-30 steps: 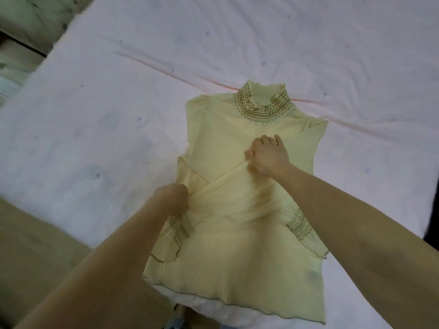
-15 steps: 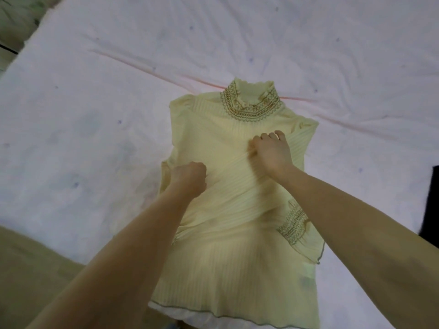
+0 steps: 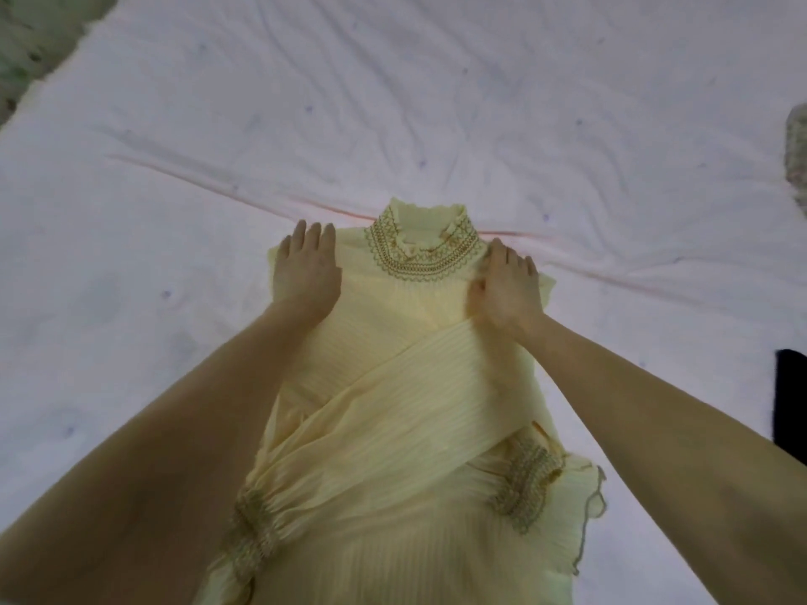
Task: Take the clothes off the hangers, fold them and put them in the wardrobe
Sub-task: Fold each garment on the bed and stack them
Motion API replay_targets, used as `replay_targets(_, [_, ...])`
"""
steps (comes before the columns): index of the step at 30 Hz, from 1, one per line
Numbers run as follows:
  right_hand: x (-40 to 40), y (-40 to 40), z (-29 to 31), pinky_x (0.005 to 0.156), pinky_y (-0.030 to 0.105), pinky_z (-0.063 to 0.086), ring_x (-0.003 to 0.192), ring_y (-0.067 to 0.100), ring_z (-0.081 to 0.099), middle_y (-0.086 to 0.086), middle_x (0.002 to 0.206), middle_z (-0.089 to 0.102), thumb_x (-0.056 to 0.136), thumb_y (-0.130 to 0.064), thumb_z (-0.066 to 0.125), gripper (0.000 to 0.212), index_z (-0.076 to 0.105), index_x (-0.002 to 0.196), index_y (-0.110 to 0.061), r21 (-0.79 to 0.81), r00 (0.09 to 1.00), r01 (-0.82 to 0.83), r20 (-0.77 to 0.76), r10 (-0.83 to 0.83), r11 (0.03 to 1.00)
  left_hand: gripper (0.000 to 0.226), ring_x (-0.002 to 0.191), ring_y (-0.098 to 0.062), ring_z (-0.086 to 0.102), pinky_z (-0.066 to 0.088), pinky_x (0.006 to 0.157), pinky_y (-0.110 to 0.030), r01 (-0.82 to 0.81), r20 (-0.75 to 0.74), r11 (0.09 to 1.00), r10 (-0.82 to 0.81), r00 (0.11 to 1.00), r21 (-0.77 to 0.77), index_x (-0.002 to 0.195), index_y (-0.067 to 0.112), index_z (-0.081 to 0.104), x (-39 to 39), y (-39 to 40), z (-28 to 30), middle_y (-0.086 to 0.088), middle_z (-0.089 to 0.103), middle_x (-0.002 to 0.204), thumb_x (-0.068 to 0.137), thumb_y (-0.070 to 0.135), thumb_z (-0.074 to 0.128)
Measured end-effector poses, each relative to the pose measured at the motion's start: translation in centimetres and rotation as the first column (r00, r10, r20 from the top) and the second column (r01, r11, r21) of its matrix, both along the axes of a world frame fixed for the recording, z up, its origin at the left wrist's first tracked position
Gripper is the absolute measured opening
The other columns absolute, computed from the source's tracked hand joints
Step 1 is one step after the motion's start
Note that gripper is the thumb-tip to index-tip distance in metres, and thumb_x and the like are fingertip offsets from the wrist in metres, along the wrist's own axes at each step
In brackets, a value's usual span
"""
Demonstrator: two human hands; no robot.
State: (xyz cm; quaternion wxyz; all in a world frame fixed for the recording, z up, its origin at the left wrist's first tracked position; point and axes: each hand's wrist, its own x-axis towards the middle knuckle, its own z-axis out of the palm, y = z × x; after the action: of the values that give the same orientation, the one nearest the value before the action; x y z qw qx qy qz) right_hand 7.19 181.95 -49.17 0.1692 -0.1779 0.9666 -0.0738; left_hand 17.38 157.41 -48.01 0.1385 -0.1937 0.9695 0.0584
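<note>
A pale yellow pleated blouse (image 3: 406, 412) with an embroidered high collar lies flat on the white bed sheet (image 3: 174, 189). Both sleeves are folded across its front, their smocked cuffs low on the left and right. My left hand (image 3: 305, 268) rests flat, fingers spread, on the blouse's left shoulder. My right hand (image 3: 508, 286) lies palm down on the right shoulder beside the collar. Neither hand grips the cloth. No hanger is in view.
A pink crease line (image 3: 244, 189) runs across the sheet behind the blouse. A dark object (image 3: 791, 403) shows at the right edge. A patterned item (image 3: 797, 150) sits at the upper right edge. Greenish floor (image 3: 39, 32) shows at the upper left.
Both hands moved up from the folded sleeves at the blouse's middle to its shoulders and opened flat. The left sleeve now lies crossed over the front. The camera moved closer.
</note>
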Motion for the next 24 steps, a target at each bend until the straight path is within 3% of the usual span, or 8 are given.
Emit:
replay_targets(3, [-0.8, 0.0, -0.2, 0.102, 0.040, 0.032, 0.119, 0.033, 0.044, 0.016, 0.129, 0.047, 0.089, -0.017, 0.052, 0.040, 0.045, 0.126, -0.002, 0.035, 0.999, -0.022, -0.026, 0.022, 0.999, 0.073, 0.148, -0.031, -0.002, 0.000, 0.120, -0.046, 0.003, 0.103, 0.999, -0.007, 0.995, 0.045, 0.153, 0.005, 0.002, -1.7, -0.5, -1.2, -0.013, 0.010, 0.160, 0.100, 0.034, 0.044])
replay_targets(7, [-1.3, -0.2, -0.5, 0.089, 0.039, 0.034, 0.101, 0.033, 0.055, 0.012, 0.107, 0.060, 0.090, -0.017, 0.053, 0.025, 0.047, 0.111, -0.005, 0.000, 0.999, -0.013, -0.033, 0.013, 1.000, 0.051, 0.129, -0.033, 0.041, 0.018, 0.115, -0.045, 0.000, 0.007, 0.999, 0.000, 1.000, 0.040, 0.135, 0.006, 0.042, -3.0, -0.3, -1.5, -0.017, 0.051, 0.132, 0.094, 0.034, 0.054])
replay_targets(9, [-1.2, -0.3, -0.3, 0.082, 0.037, 0.031, 0.088, 0.032, 0.057, 0.008, 0.091, 0.061, 0.091, -0.013, 0.048, 0.009, 0.043, 0.098, -0.009, -0.038, 1.000, -0.002, -0.020, 0.001, 0.999, 0.026, 0.106, -0.034, 0.056, 0.037, 0.093, -0.040, 0.002, -0.089, 0.994, 0.008, 0.996, 0.112, 0.107, 0.008, 0.056, -3.0, 0.1, -0.8, -0.015, 0.063, 0.107, 0.093, 0.031, 0.055])
replay_targets(12, [-0.3, -0.3, 0.5, 0.072, 0.033, 0.027, 0.074, 0.031, 0.051, 0.002, 0.074, 0.051, 0.092, -0.010, 0.043, 0.008, 0.038, 0.086, -0.011, -0.203, 0.999, 0.033, -0.003, -0.035, 0.979, 0.022, 0.090, -0.030, 0.059, 0.038, 0.070, -0.034, 0.038, -0.150, 0.979, -0.008, 0.989, 0.200, 0.085, 0.015, 0.051, -2.0, 0.5, 0.6, -0.008, 0.063, 0.091, 0.095, 0.035, 0.053])
replay_targets(15, [0.9, 0.5, 1.7, 0.075, 0.034, 0.031, 0.065, 0.027, 0.045, -0.004, 0.062, 0.044, 0.090, -0.011, 0.047, 0.012, 0.042, 0.080, -0.011, -0.324, 1.000, 0.023, 0.002, -0.024, 0.946, 0.024, 0.088, -0.027, 0.058, 0.034, 0.067, -0.032, 0.148, -0.153, 0.976, -0.124, 0.980, 0.158, 0.085, 0.018, 0.047, -0.7, 0.2, 2.2, -0.002, 0.059, 0.086, 0.097, 0.038, 0.050])
replay_targets(19, [3.3, 2.0, 4.6, 0.086, 0.036, 0.029, 0.069, 0.024, 0.047, -0.003, 0.062, 0.050, 0.089, -0.014, 0.052, 0.017, 0.046, 0.074, -0.015, -0.337, 0.996, 0.042, 0.092, -0.012, 0.940, 0.027, 0.088, -0.026, 0.059, 0.033, 0.065, -0.031, 0.309, -0.187, 0.939, -0.279, 0.942, 0.154, 0.098, 0.016, 0.056, 2.5, -0.9, 4.2, -0.002, 0.064, 0.089, 0.095, 0.042, 0.053])
replay_targets(21, [5.0, 3.4, 5.9, 0.087, 0.037, 0.030, 0.072, 0.023, 0.050, 0.005, 0.067, 0.057, 0.086, -0.012, 0.054, 0.012, 0.053, 0.074, -0.011, -0.357, 0.986, 0.076, 0.165, -0.017, 0.931, 0.024, 0.088, -0.023, 0.059, 0.033, 0.068, -0.030, 0.307, -0.189, 0.912, -0.262, 0.946, 0.273, 0.102, 0.019, 0.059, 4.8, -0.9, 5.0, 0.002, 0.063, 0.088, 0.091, 0.041, 0.060])
replay_targets(24, [8.4, 5.7, 7.5, 0.075, 0.033, 0.032, 0.065, 0.015, 0.045, 0.005, 0.064, 0.052, 0.079, -0.004, 0.057, 0.007, 0.057, 0.072, -0.004, -0.422, 0.960, 0.170, 0.274, -0.053, 0.890, 0.025, 0.087, -0.017, 0.060, 0.037, 0.071, -0.029, 0.196, -0.132, 0.824, -0.148, 0.980, 0.531, 0.093, 0.021, 0.065, 8.6, -0.2, 6.2, 0.011, 0.062, 0.084, 0.080, 0.042, 0.065])
